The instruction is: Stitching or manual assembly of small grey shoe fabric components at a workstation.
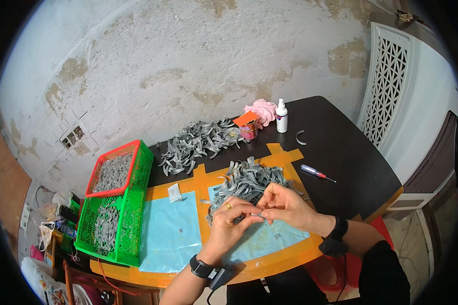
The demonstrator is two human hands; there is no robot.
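My left hand (230, 222), with a ring on one finger, pinches a small pale grey piece (256, 215). From the other side, the thumb and fingers of my right hand (288, 208) close on the same piece, so the fingertips of both hands nearly meet. Most of the piece is hidden by the fingers, and its exact kind does not show. Just beyond my hands lies a heap of grey curved strips (249, 178), partly covered by them. Beneath is a light blue sheet (267, 244) framed with orange tape.
A second heap of curved strips (198, 145) lies farther back. At left are a green basket (129, 229) and a red-rimmed basket (135, 161), both holding small grey pieces. A screwdriver (318, 174), a white spray bottle (282, 117), a tin (249, 130) and pink cloth (263, 111) stand around.
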